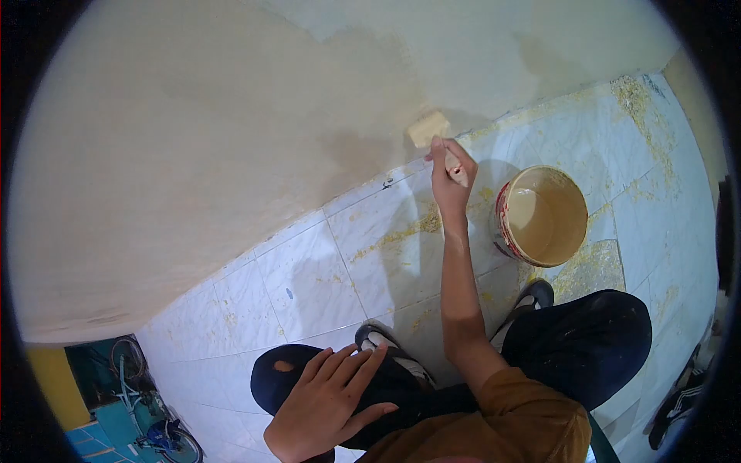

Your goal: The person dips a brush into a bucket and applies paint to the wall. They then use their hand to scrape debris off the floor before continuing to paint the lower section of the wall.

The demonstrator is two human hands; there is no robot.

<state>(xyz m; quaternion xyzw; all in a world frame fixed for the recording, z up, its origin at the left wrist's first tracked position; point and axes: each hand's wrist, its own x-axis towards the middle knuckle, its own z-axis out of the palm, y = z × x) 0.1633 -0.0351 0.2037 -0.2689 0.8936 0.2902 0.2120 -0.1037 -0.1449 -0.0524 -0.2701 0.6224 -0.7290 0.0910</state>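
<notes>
My right hand (454, 174) is closed around the handle of a paintbrush (429, 129). The broad bristle head is coated in cream paint and lies at the foot of the wall (255, 139), close to the floor line. Cream and pale grey-green areas meet unevenly on that wall. My left hand (332, 397) rests over my left knee with its fingers spread, holding nothing. To the right of my right hand stands a round bucket (580, 220), its inside smeared with cream paint and some liquid paint at the bottom.
Pale tiles (301, 258) cover the floor, with yellowish flakes and smears (409, 231) scattered over them. My shoes (536, 293) are planted near the bucket. A bicycle (158, 428) stands far off at lower left. Dark footwear (679, 409) lies at the right edge.
</notes>
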